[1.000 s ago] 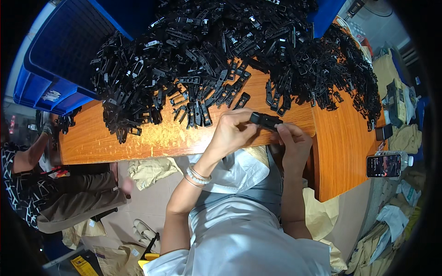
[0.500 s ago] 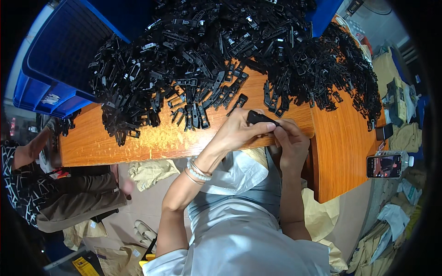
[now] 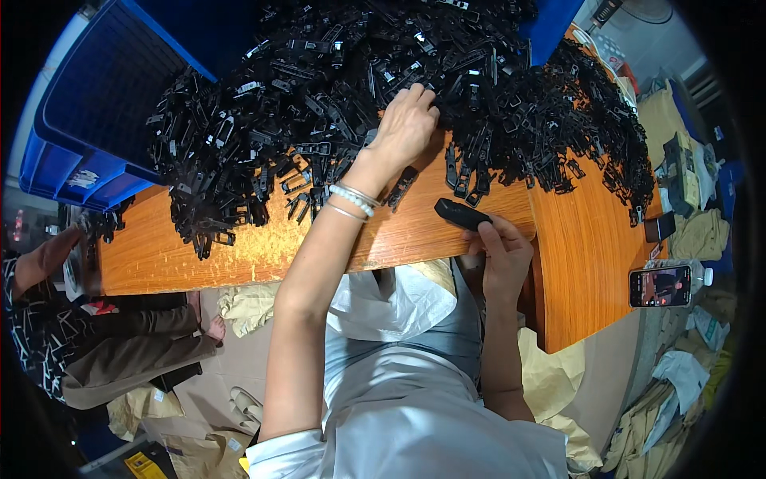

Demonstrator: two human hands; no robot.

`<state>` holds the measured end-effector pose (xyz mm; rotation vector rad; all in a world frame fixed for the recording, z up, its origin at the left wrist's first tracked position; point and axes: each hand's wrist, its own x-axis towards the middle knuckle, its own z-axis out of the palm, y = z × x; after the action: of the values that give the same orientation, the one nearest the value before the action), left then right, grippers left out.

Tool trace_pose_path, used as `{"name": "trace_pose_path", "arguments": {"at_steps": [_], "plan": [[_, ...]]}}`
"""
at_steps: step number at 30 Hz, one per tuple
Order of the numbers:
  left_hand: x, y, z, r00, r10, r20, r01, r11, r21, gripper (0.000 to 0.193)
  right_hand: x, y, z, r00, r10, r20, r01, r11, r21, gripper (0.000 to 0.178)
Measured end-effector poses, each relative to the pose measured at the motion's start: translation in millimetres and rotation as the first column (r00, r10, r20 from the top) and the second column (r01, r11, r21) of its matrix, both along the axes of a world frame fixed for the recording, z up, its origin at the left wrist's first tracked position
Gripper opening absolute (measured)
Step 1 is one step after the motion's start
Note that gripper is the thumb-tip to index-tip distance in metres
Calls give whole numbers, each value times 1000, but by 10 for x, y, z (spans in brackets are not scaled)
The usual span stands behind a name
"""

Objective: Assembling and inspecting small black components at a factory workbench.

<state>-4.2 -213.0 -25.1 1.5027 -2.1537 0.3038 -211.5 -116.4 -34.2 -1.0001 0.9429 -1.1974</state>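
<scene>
A large heap of black plastic clip-like parts (image 3: 319,112) covers the back of the wooden table (image 3: 447,239). My left hand (image 3: 408,124) reaches onto the heap's front edge, its fingers curled down among the parts. The fingertips are hidden, so what they grip cannot be made out. Nearer to me, over the table's front edge, my right hand (image 3: 504,254) pinches the end of a long black piece (image 3: 461,214) between thumb and fingers. That piece points to the left. A single black clip (image 3: 403,188) lies just below my left wrist.
A blue crate (image 3: 88,152) stands at the left. More small black parts (image 3: 590,128) spread along the right. A phone (image 3: 661,286) leans on a clear bottle (image 3: 702,276) near the right edge. Another person's arm and legs (image 3: 136,351) are at lower left. Brown bags lie on the floor.
My left hand has left the black piece and moved up and away to the heap. My right hand now holds the piece alone, in nearly the same place.
</scene>
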Motion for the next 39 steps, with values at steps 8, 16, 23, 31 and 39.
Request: {"name": "trace_pose_path", "arguments": {"at_steps": [8, 16, 23, 31, 39], "plan": [[-198, 669, 357, 698, 164, -697, 141, 923, 358, 14, -2, -67, -73, 996, 37, 82, -26, 991, -134, 18], [-243, 1235, 379, 397, 447, -801, 416, 691, 592, 19, 103, 76, 13, 983, 76, -168, -127, 939, -319, 27], [-199, 1504, 421, 614, 194, -765, 331, 817, 473, 37, 159, 98, 75, 959, 87, -271, -209, 862, -462, 26], [-206, 1597, 405, 686, 109, -720, 310, 851, 424, 35, 115, 24, 48, 891, 304, -338, -430, 804, -411, 35], [-175, 1622, 355, 700, 69, -711, 286, 885, 367, 34, 156, 2, 116, 873, 394, -289, -481, 796, -368, 34]]}}
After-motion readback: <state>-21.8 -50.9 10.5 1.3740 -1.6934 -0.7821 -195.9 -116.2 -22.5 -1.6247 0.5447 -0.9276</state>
